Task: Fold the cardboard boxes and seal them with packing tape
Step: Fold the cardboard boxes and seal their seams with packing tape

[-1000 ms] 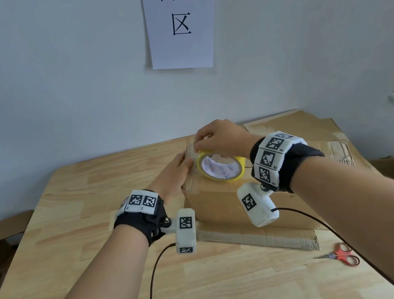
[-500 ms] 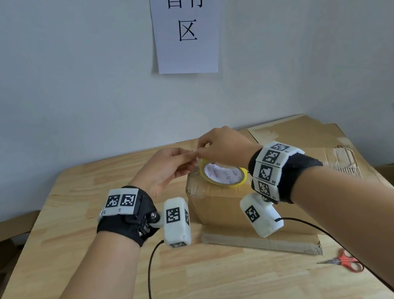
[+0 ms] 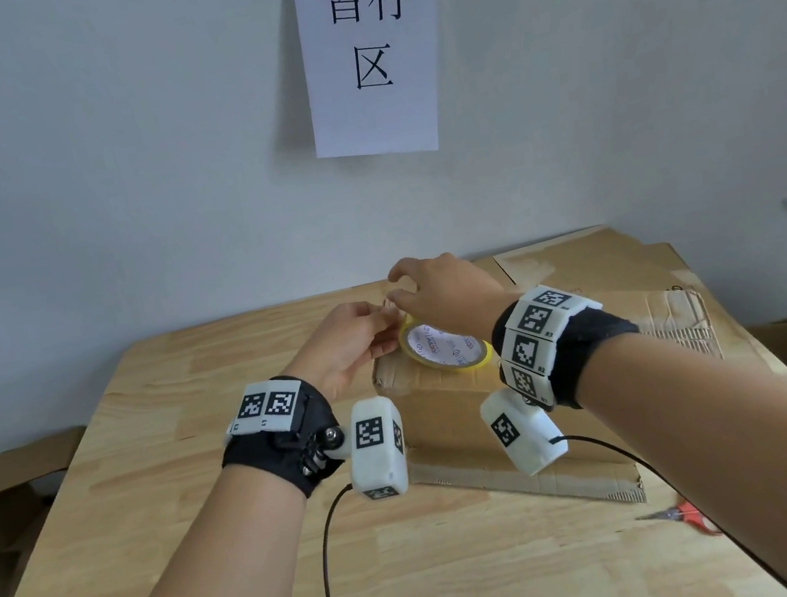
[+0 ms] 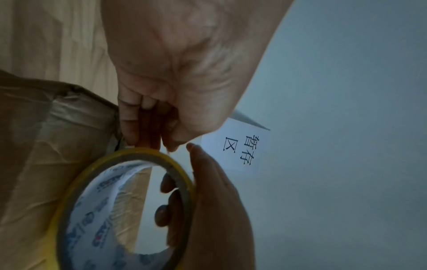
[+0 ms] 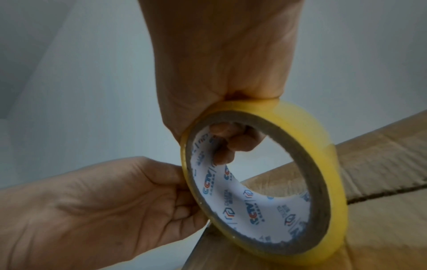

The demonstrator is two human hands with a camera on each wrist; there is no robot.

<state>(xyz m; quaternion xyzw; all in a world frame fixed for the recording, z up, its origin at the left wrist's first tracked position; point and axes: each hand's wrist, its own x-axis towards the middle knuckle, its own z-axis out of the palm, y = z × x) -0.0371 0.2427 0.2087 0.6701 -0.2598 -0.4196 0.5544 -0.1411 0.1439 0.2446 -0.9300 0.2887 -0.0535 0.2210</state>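
In the head view, at mid-frame, the right hand (image 3: 442, 290) is reaching over a yellow roll of packing tape (image 3: 444, 348) that is sitting above the top of a cardboard box (image 3: 445, 417) on the wooden table (image 3: 153, 494); from here the grip on the roll is hidden, and only a raised, curled forefinger is showing. The right wrist view is filling that in: three fingers (image 5: 233, 142) are hooking through the roll's core while the palm is pressing on its outer rim. The left hand (image 3: 352, 341) is sitting just left of the roll, and the left wrist view is showing its thumb and fingers (image 4: 129, 127) pressed together, pinching at the tape's edge by the rim. Only the head view is showing the red-handled scissors (image 3: 688, 517) at lower right, the flattened cardboard (image 3: 584, 266) behind the box, and the whole paper sign (image 3: 369, 41) on the wall.
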